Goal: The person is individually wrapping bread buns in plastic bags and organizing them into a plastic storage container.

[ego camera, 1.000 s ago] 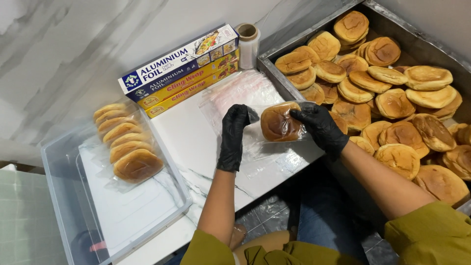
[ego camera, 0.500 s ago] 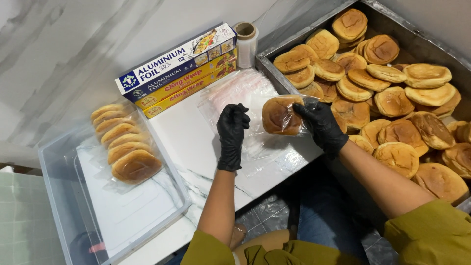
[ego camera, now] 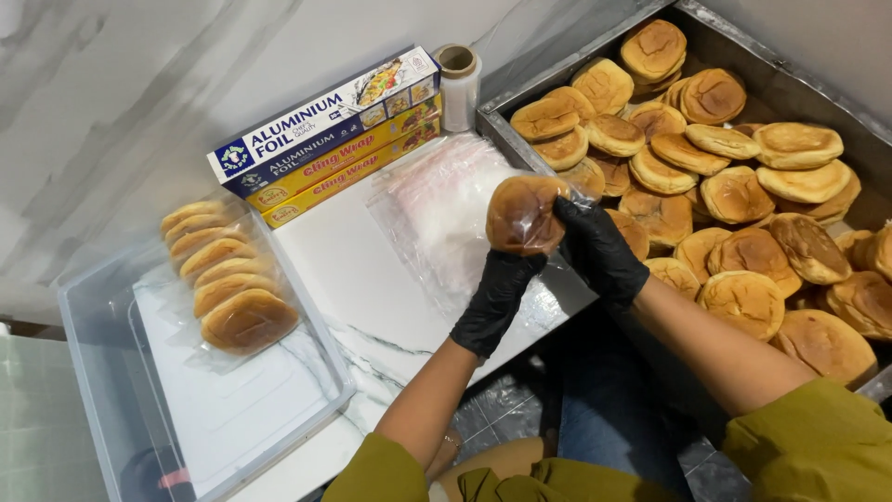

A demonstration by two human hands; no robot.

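Observation:
Both hands wear black gloves. My left hand (ego camera: 497, 296) and my right hand (ego camera: 599, 249) together hold a round brown bun in a clear plastic bag (ego camera: 522, 215), lifted above a stack of clear plastic bags (ego camera: 437, 204) on the white marble counter. The left hand grips it from below, the right from the side. A large metal tray (ego camera: 520, 139) full of unwrapped buns (ego camera: 734, 195) lies to the right. A row of bagged buns (ego camera: 223, 274) stands in a clear plastic bin (ego camera: 102, 372) at the left.
Boxes of foil and cling wrap (ego camera: 325, 135) are stacked at the back of the counter beside a roll of clear film (ego camera: 458, 85). The counter's front edge runs just before my arms. A marble wall stands behind.
The bagged bun has been raised slightly and turned more upright between both hands. My left hand has closed onto its lower edge. Nothing else has moved.

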